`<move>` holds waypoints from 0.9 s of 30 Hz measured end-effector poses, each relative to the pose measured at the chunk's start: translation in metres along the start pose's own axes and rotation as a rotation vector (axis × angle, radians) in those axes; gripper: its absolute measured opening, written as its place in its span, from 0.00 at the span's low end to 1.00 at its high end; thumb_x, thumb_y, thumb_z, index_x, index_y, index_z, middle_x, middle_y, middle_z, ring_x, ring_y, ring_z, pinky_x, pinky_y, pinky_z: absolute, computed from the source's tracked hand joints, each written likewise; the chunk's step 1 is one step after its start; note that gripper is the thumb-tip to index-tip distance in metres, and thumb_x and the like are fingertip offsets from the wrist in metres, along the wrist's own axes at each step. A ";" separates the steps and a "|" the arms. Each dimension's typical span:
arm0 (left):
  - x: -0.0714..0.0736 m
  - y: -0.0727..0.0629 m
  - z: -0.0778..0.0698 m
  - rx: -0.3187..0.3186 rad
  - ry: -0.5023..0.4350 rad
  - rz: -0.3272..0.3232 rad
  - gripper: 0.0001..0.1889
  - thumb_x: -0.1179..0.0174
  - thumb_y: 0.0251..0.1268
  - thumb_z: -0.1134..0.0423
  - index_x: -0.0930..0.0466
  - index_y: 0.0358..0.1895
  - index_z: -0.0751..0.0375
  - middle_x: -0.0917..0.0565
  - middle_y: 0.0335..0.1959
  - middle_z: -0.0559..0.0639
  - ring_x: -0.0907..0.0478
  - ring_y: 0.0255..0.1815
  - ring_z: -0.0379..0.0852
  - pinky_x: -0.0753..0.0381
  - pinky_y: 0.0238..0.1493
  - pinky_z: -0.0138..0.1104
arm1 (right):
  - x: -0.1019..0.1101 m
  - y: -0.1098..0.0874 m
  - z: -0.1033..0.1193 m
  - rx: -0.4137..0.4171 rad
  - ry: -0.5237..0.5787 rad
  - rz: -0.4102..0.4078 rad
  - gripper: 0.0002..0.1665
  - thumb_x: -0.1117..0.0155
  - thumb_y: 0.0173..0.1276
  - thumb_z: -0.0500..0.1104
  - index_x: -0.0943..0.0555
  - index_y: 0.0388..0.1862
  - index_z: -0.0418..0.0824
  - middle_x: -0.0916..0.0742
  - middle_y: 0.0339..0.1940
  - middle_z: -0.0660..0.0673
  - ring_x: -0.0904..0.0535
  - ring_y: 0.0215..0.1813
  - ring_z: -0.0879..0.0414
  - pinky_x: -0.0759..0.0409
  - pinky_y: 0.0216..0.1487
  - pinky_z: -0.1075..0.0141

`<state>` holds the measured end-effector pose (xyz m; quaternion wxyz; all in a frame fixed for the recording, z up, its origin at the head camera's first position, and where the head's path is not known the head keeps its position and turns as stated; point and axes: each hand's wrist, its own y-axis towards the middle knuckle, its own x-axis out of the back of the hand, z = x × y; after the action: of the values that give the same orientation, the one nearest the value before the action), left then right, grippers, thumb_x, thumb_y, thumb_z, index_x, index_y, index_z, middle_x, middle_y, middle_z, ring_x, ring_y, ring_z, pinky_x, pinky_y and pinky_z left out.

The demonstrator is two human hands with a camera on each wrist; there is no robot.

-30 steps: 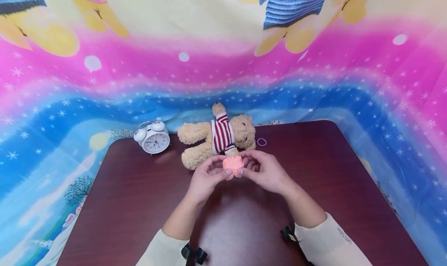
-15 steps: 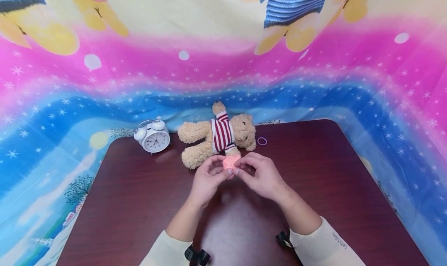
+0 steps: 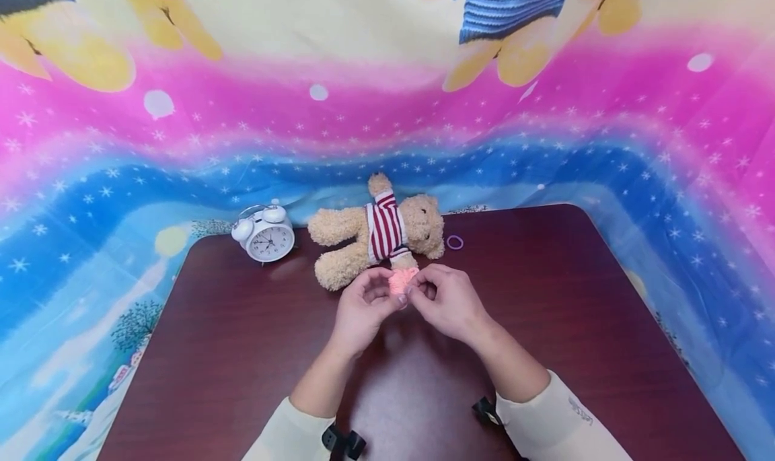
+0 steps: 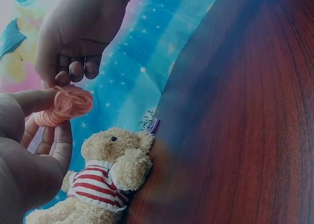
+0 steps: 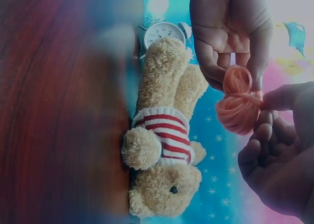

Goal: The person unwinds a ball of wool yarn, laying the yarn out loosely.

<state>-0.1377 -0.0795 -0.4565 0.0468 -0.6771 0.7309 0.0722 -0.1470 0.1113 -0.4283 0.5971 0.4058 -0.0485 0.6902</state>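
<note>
A small peach-pink bundle of yarn (image 3: 401,282), cinched around its middle by a strand, is held up over the table between both hands. My left hand (image 3: 362,311) grips one end of it between thumb and fingers. At the other side my right hand (image 3: 453,305) pinches at the yarn with thumb and forefinger, its remaining fingers curled in. In the right wrist view, the yarn bundle (image 5: 237,113) shows two rounded lobes, and the right thumb and forefinger meet at the strand around its waist. Part of the bundle is hidden behind the left fingers in the left wrist view.
Behind the hands a teddy bear (image 3: 385,229) in a red-and-white striped shirt lies on its back on the dark wooden table (image 3: 242,340). A white alarm clock (image 3: 269,239) stands at the back left. A purple hair tie (image 3: 455,243) lies beside the bear's head.
My right hand has moved left, from the bundle's right edge to a pinch at its near side. The yarn has turned and shifted slightly; my left hand keeps its hold.
</note>
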 end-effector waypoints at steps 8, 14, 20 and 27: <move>0.007 0.006 -0.005 0.070 -0.089 -0.065 0.24 0.31 0.59 0.78 0.25 0.59 0.68 0.20 0.51 0.59 0.19 0.50 0.52 0.14 0.50 0.36 | 0.004 -0.007 -0.006 -0.038 0.000 0.016 0.02 0.36 0.74 0.37 0.17 0.39 0.42 0.19 0.35 0.52 0.25 0.35 0.60 0.23 0.38 0.64; 0.011 0.003 -0.011 0.073 -0.216 -0.024 0.22 0.35 0.63 0.77 0.28 0.60 0.68 0.21 0.49 0.56 0.18 0.46 0.46 0.16 0.50 0.34 | 0.007 -0.008 -0.014 -0.073 -0.011 0.027 0.03 0.38 0.77 0.37 0.19 0.40 0.41 0.21 0.34 0.50 0.25 0.37 0.56 0.24 0.41 0.61; 0.014 -0.001 -0.013 0.085 -0.229 0.060 0.21 0.37 0.63 0.78 0.28 0.58 0.68 0.21 0.48 0.56 0.18 0.45 0.45 0.15 0.49 0.34 | 0.015 0.000 -0.022 -0.162 -0.012 0.009 0.04 0.41 0.80 0.39 0.21 0.43 0.39 0.19 0.37 0.45 0.22 0.41 0.51 0.22 0.48 0.54; 0.019 -0.002 -0.012 0.107 -0.144 0.018 0.23 0.36 0.60 0.78 0.28 0.59 0.70 0.22 0.49 0.57 0.19 0.46 0.47 0.15 0.48 0.34 | 0.033 0.007 -0.023 -0.229 0.058 -0.065 0.06 0.45 0.82 0.40 0.22 0.43 0.40 0.20 0.30 0.45 0.24 0.34 0.52 0.24 0.44 0.55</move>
<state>-0.1372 -0.1007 -0.4484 0.1346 -0.6601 0.7344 0.0821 -0.1632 0.1479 -0.4199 0.6628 0.3162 -0.0962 0.6719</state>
